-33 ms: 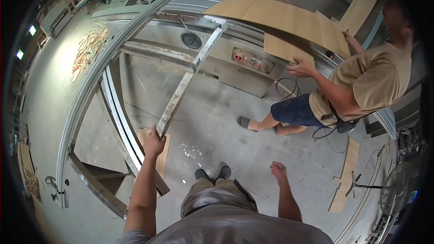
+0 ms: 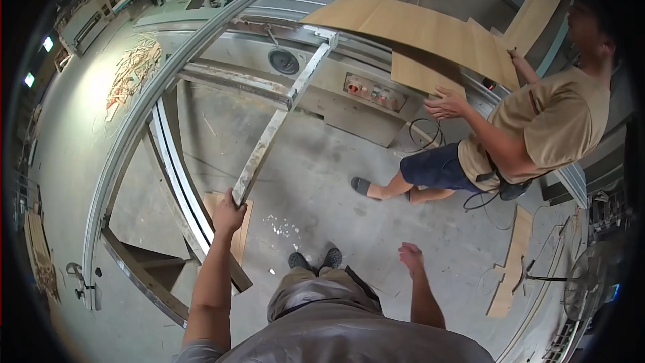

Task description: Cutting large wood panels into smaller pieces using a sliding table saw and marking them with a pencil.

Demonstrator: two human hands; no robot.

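Note:
My left hand (image 2: 230,215) is closed around the near end of a worn, pale metal bar (image 2: 259,152), part of the sliding saw table's support frame. The bar runs away from me to the saw's body. My right hand (image 2: 411,258) hangs over the floor at my right side, fingers loosely curled, holding nothing. Ahead on the right, a co-worker supports a large wood-grain panel (image 2: 416,27) lying across the saw table. One of the co-worker's hands (image 2: 447,103) is beside a smaller wood-grain piece (image 2: 426,72) under that panel; the other is at the panel's right end.
A long aluminium rail (image 2: 131,128) curves along my left, with a second slotted rail (image 2: 178,171) inside it. Wood offcuts (image 2: 134,74) are heaped at the far left. A fan (image 2: 588,282) and a cut board (image 2: 512,262) are at right. A black cable (image 2: 424,133) loops near the co-worker.
My right hand has drifted slightly left and down. The co-worker's nearer hand has shifted a little left and down. My left hand stays on the bar.

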